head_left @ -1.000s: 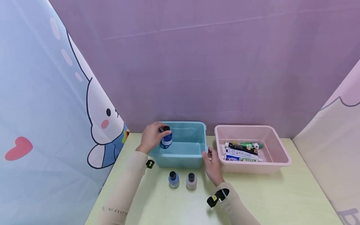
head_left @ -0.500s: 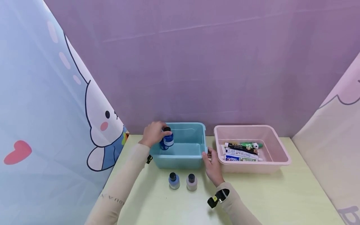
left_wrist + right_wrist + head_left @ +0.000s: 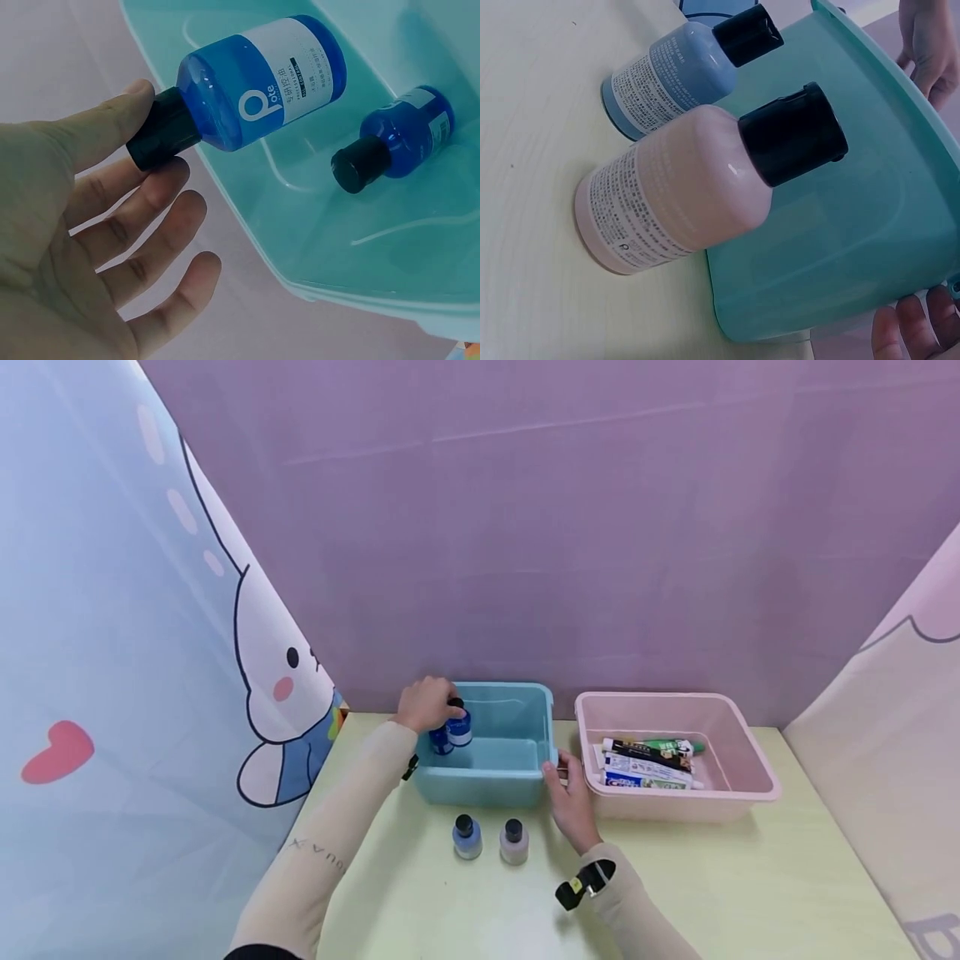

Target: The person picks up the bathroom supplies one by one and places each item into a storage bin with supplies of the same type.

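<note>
Over the left part of a teal plastic bin (image 3: 480, 789), my left hand (image 3: 427, 703) pinches a dark blue bottle (image 3: 262, 82) by its black cap, between thumb and fingers. A second dark blue bottle (image 3: 409, 135) with a black cap is inside the bin, on the left. My right hand (image 3: 573, 806) grips the bin's right end, its fingertips on the end wall in the right wrist view. In front of the bin, a light blue bottle (image 3: 467, 842) and a pale pink bottle (image 3: 514, 845) stand upright on the table, both black-capped.
To the right stands a pink bin (image 3: 682, 806) with several toothpaste tubes (image 3: 648, 766) lying in it. Behind both bins rises a purple cloth wall (image 3: 495, 543). A printed light blue cloth (image 3: 135, 635) hangs on the left. The pale yellow table (image 3: 735, 877) extends in front.
My left hand has shifted slightly right with the dark blue bottle, lifting it a little so the second bottle shows more. My right hand has stayed at the bin's right end.
</note>
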`<state>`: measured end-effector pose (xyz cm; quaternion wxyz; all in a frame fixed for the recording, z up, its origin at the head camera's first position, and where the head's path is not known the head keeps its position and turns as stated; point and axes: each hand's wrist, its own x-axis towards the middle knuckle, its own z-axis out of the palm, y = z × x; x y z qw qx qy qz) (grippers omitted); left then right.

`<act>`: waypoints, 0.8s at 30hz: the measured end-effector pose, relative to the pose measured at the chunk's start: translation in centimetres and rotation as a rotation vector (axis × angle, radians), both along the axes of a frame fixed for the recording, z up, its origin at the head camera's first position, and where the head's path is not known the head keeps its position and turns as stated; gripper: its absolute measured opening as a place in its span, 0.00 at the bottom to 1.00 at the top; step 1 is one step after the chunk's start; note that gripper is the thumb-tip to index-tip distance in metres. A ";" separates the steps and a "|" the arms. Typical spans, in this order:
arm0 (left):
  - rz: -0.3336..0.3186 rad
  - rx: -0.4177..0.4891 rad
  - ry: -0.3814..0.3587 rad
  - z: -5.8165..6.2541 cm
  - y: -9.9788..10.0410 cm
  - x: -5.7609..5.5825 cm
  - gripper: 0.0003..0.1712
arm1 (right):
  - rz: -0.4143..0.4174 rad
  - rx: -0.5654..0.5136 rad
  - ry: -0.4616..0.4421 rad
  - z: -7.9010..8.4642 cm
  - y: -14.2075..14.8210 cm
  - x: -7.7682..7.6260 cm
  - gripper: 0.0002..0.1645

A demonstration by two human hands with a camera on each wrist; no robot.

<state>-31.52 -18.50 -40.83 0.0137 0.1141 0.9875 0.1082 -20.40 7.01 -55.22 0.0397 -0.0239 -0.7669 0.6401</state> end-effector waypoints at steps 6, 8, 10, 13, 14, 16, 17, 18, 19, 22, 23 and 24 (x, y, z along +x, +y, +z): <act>0.009 -0.028 -0.041 -0.4 0.4 -0.9 0.12 | 0.004 -0.007 0.008 0.1 0.0 0.0 0.34; 0.012 -0.041 -0.051 -0.7 0.5 -1.2 0.13 | 0.005 -0.009 0.000 0.1 0.0 -0.1 0.33; 0.012 -0.064 -0.063 -0.9 0.6 -1.5 0.14 | 0.008 -0.013 -0.013 0.0 0.1 -0.2 0.32; 0.010 -0.107 -0.078 -1.3 0.8 -1.8 0.16 | 0.011 -0.023 -0.023 0.0 0.1 -0.2 0.31; 0.011 -0.122 -0.082 -1.4 0.9 -1.8 0.16 | 0.011 -0.025 -0.025 0.1 0.0 -0.2 0.31; 0.012 -0.149 -0.087 -1.5 1.0 -1.9 0.17 | 0.007 -0.019 -0.025 0.0 0.0 -0.2 0.31; 0.014 -0.160 -0.088 -1.6 1.2 -2.0 0.16 | 0.005 -0.015 -0.022 0.0 0.0 -0.1 0.31; 0.015 -0.169 -0.091 -1.6 1.3 -2.0 0.16 | 0.003 -0.015 -0.018 0.0 0.0 0.0 0.31; 0.012 -0.177 -0.095 -1.7 1.4 -2.0 0.16 | 0.001 -0.015 -0.013 0.0 0.0 0.1 0.31; 0.000 -0.197 -0.108 -1.9 1.6 -2.1 0.15 | -0.002 -0.014 0.002 -0.1 0.0 0.2 0.33; -0.003 -0.199 -0.112 -2.0 1.7 -2.3 0.15 | -0.003 -0.016 0.005 -0.1 0.0 0.3 0.33; -0.003 -0.199 -0.117 -2.1 1.7 -2.3 0.14 | -0.002 -0.017 0.005 -0.1 0.0 0.3 0.33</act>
